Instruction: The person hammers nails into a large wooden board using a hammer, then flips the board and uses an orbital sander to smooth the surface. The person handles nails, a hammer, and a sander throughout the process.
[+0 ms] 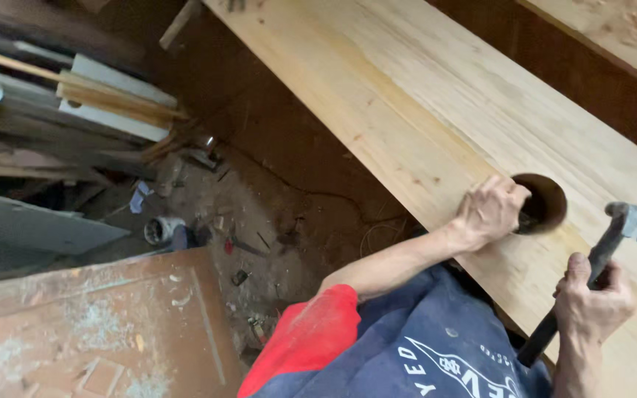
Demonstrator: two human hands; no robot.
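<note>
Two grips: my left hand (489,210) hooks fingers into the round hole (543,203) in the pale wooden plank (436,110), centre right; my right hand (591,306) clenches the grey metal hammer (604,254), lower right.

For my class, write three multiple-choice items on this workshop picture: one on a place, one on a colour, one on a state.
1. Where do the left hand's fingers rest?
A. at the rim of the round hole
B. on the floor
C. on the hammer

2. What colour is the sleeve on the left arm?
A. green
B. red
C. white

3. How does the right hand stand?
A. open and flat
B. out of sight
C. closed round the hammer's handle

Answers:
1. A: the left hand curls at the edge of the hole in the pale plank.
2. B: the sleeve is bright red.
3. C: its grip wraps the dark handle of the hammer, head raised.
</note>
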